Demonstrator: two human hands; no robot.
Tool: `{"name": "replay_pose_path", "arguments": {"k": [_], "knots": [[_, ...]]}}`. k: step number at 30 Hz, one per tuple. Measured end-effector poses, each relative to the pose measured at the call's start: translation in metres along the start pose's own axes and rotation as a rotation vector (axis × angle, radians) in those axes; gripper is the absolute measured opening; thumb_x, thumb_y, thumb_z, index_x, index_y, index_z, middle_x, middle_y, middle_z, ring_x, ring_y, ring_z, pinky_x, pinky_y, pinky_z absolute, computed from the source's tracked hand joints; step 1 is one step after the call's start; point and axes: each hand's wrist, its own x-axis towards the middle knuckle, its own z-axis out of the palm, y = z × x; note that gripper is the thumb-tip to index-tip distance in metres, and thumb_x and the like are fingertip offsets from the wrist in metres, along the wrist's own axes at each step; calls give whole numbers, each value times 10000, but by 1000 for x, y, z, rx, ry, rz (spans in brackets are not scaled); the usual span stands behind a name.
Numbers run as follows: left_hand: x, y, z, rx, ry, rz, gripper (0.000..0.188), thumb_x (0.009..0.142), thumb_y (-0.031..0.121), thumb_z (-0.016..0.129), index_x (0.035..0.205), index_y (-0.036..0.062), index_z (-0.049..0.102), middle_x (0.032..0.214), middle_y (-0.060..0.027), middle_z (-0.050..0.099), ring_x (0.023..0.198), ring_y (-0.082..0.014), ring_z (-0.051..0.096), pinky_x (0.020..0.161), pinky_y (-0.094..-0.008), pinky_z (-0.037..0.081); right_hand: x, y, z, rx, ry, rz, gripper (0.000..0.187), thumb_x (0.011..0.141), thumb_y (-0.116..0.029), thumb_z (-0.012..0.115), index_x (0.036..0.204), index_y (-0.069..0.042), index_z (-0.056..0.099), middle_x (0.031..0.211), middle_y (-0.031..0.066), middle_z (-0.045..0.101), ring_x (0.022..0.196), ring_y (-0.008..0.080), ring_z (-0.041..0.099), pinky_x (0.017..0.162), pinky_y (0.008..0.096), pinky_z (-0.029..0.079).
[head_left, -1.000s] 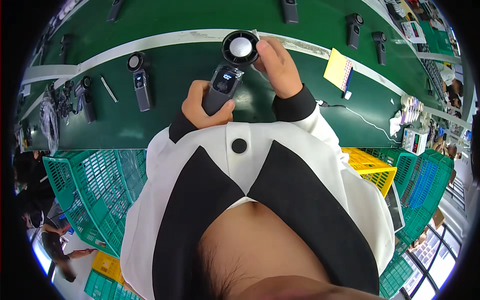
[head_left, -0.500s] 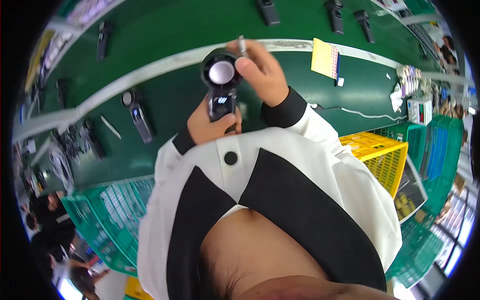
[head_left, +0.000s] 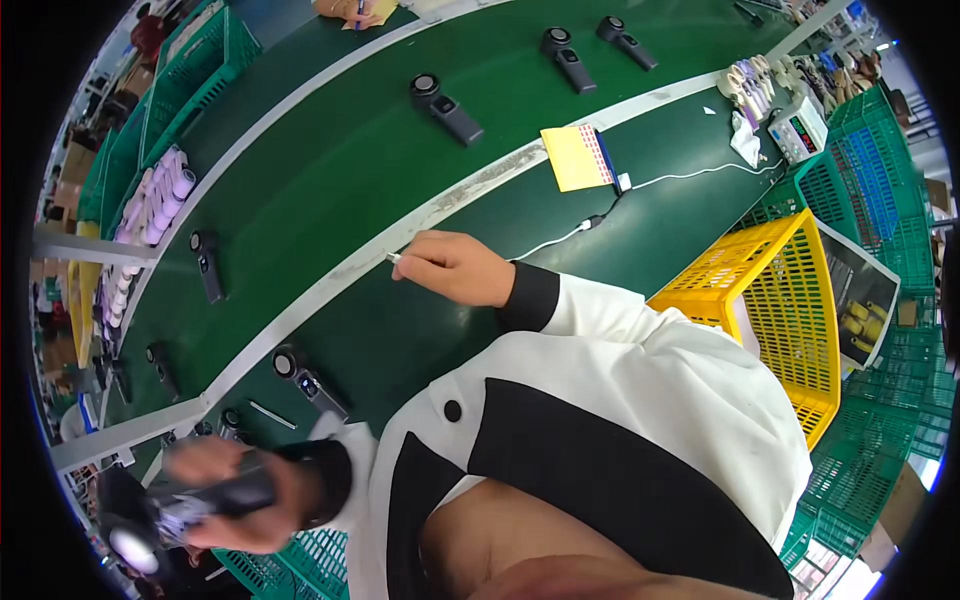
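Note:
At the lower left my left hand (head_left: pixel 262 498), blurred by motion, is closed round the handle of a dark handheld fan (head_left: pixel 185 508). The fan's round head points toward the lower left, away from my body. My right hand (head_left: pixel 455 267) is over the bench near the pale rail, with thumb and fingers pinched on a small silver-tipped plug (head_left: pixel 394 257). A white cable (head_left: pixel 545 243) runs up to the right wrist; its link to the plug is hidden by the hand. Another dark handheld fan (head_left: pixel 308 380) with a lit display lies between my arms.
Beyond the pale rail (head_left: pixel 480 180), several dark fans (head_left: pixel 445 108) lie on the green belt (head_left: pixel 350 160). A yellow notepad (head_left: pixel 578 160), a meter box (head_left: pixel 798 132) and a yellow crate (head_left: pixel 790 300) stand to the right. A thin white stick (head_left: pixel 272 415) lies left. A co-worker's hand (head_left: pixel 355 10) shows at the top.
My left hand has carried the fan from in front of my chest to the far lower left. The right hand is now apart from the fan, still pinching the plug. The view has turned.

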Motion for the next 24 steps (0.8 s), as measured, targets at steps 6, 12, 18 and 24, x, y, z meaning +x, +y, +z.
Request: {"name": "replay_pose_path", "arguments": {"k": [6, 12, 18, 24], "knots": [[-9, 12, 13, 167, -151, 23, 465, 758, 398, 624, 789, 4, 380, 803, -80, 382, 597, -172, 396, 533, -294, 347, 0, 14, -1, -203, -3, 87, 243, 877, -225, 485, 831, -15, 598, 791, 111, 560, 732, 237, 539, 681, 320, 432], [-29, -20, -1, 263, -169, -417, 439, 822, 261, 553, 1102, -30, 382, 944, -137, 499, 653, -205, 548, 575, -302, 480, 5, 7, -4, -252, 12, 21, 267, 872, -240, 476, 757, -7, 539, 735, 148, 533, 684, 299, 530, 629, 373, 421], [-56, -77, -8, 349, -112, -1130, 365, 835, 134, 425, 1152, -41, 379, 864, -161, 566, 648, -211, 581, 578, -281, 481, -3, -31, -11, -109, -199, -64, 234, 871, -224, 509, 761, -21, 545, 708, 124, 536, 653, 257, 537, 596, 338, 419], [-66, -71, -15, 165, -259, -1214, 483, 790, 113, 411, 1239, -28, 302, 814, -170, 559, 622, -226, 583, 579, -306, 494, -8, -55, -18, 161, -373, -16, 239, 881, -209, 521, 752, -12, 562, 699, 71, 546, 625, 193, 510, 584, 298, 399]]}}
